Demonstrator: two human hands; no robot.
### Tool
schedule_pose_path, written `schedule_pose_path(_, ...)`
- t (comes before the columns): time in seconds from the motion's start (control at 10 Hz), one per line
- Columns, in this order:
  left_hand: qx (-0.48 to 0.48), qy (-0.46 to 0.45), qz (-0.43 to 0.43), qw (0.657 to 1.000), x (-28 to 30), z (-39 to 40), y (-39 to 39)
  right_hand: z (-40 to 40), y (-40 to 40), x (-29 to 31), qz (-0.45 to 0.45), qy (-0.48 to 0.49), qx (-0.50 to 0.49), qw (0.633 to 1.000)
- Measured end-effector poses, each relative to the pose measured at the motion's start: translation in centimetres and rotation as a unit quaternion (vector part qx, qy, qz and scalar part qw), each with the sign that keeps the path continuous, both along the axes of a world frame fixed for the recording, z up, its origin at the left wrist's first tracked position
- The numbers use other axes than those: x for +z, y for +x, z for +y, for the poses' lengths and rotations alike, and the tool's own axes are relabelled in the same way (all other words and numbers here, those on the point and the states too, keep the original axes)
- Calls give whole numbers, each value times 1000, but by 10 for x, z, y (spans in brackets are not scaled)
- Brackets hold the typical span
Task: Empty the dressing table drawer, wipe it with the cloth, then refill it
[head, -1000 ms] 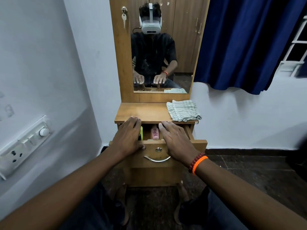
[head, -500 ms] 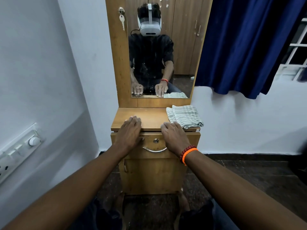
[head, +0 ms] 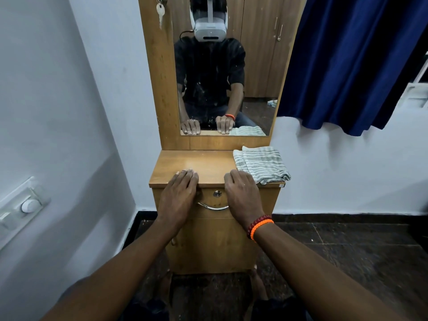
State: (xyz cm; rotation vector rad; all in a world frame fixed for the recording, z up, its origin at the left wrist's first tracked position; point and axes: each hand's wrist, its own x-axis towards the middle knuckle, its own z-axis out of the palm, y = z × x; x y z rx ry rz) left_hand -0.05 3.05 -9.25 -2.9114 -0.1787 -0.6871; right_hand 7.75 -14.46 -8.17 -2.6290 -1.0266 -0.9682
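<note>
one small wooden dressing table (head: 215,246) against a white wall, with one mirror (head: 222,72) in a wooden frame standing up behind the tabletop (head: 196,163). one drawer (head: 215,201) under the tabletop, pushed fully shut, front flush with the cabinet. one curved silver metal handle (head: 214,207) on the drawer front and one small round keyhole lock (head: 217,193) just above it. nothing of the drawer's inside showing.

two bare hands, both flat and spread, palms down, gripping nothing. left hand (head: 179,198) draped over the front edge of the tabletop, fingertips on the wood, palm hanging over the drawer front left of the handle. right hand (head: 240,195) same deal on the other side, right of the lock. two bracelets on the right wrist: one dark red beaded bracelet (head: 257,224) and one bright orange band (head: 262,229) right beside it.

one folded white cloth with grey-green stripes (head: 261,164) lying on the right back part of the tabletop, its near corner just beside the right hand; touching or not, can't tell.

one silver key (head: 160,9) hanging at the top left of the mirror frame. one dark blue curtain (head: 352,61) on the right. one white switch plate with a round knob (head: 25,205) on the left wall. dark stone floor (head: 347,246) underneath.
</note>
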Motion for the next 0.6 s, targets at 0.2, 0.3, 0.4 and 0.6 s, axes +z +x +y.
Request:
schedule_pose_path(0.2,0,2,-27,1000,3,-1,0,0,5,-3,-24,24,9,999)
schedule_pose_path(0.3,1,-6,-14,1000,7,-1,-1,-1,5,-1,-24,20,8,999)
schedule_pose_path(0.4,5,-30,-12,999,8,-4,-1,1,-3,-2,-13,15,-10,1000)
schedule_pose_path(0.6,1,-66,32,997,16,-12,-3,-3,-24,0,60,13,-11,998)
